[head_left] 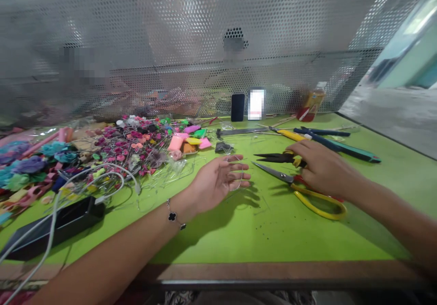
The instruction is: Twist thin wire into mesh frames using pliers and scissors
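Note:
My left hand (218,180) is held palm up over the green table, fingers stretched and apart. A thin, pale wire loop (242,175) lies across those fingers; whether it is gripped I cannot tell. Farther right, my right hand (316,161) is closed on black-nosed pliers (275,158), their jaws pointing left toward my left hand. Just under them are scissors (321,206) with yellow handles, blades also pointing left, partly covered by the right hand. A bit of red handle shows beneath the right hand. Small dark bits and thin wire pieces dot the table nearby.
Colourful artificial flowers (119,143) and bright packets (177,141) heap on the left. A black tray (58,227) with white cables stands front left. Several hand tools (358,151) lie at right. Two phones (237,108) and a bottle (312,102) stand by the perforated metal panel (184,36).

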A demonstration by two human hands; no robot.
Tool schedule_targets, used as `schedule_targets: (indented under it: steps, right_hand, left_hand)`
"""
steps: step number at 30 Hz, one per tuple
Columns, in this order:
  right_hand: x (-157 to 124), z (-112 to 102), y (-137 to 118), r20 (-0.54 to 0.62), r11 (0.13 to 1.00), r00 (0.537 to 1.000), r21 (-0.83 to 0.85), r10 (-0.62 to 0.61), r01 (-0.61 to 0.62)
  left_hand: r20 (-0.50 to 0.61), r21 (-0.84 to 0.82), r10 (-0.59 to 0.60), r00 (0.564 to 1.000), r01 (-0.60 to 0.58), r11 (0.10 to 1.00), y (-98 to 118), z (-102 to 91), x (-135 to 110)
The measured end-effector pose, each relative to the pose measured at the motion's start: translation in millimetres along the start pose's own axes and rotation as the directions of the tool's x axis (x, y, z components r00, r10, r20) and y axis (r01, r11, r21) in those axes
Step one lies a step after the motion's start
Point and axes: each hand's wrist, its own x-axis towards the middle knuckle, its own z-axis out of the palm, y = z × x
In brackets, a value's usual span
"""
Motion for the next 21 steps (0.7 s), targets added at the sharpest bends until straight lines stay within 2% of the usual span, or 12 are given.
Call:
schedule_targets:
  steps: [2, 4, 8, 11, 15, 18, 21]
  right_hand:
    - [3.9, -2.6, -14.4, -0.031, 0.998, 0.998, 0.043, -0.053, 0.055]
    - [8.2, -4.2, -26.8, -0.014, 0.993, 0.996, 0.076, -0.093, 0.094]
    - [11.3, 0.2, -40.4, 0.028, 0.990, 0.995, 0.105, -0.099, 0.095]
    - [7.0, 5.8, -40.6, -0.005, 0.993, 1.000, 0.111, -0.031, 0.031]
    - [0.5, 10.2, -34.3, -0.069, 0.996, 0.997, 0.091, 0.022, -0.016]
    - [0.5, 14.2, -29.7, -0.058, 0.997, 0.998, 0.070, 0.039, -0.035]
    - [2.9, 19.3, -28.1, -0.024, 0.995, 0.998, 0.080, 0.054, -0.052]
  left_hand:
    - [-0.031, -0.005, 0.047, 0.998, -0.047, 0.999, -0.4, -2.5, 2.3]
    - [-0.065, 0.011, 0.095, 0.993, -0.094, 0.996, -0.6, -4.5, 3.7]
    - [-0.064, 0.063, 0.188, 0.980, -0.184, 0.981, 0.0, -6.1, 3.0]
    - [-0.072, 0.027, 0.258, 0.963, -0.257, 0.966, -0.7, -6.3, 2.4]
    - [-0.161, -0.015, 0.298, 0.941, -0.305, 0.952, -3.0, -7.3, 3.6]
    - [-0.201, -0.040, 0.322, 0.925, -0.336, 0.941, -3.7, -7.8, 3.6]
    - [-0.184, -0.081, 0.352, 0.918, -0.371, 0.925, -4.0, -7.3, 2.0]
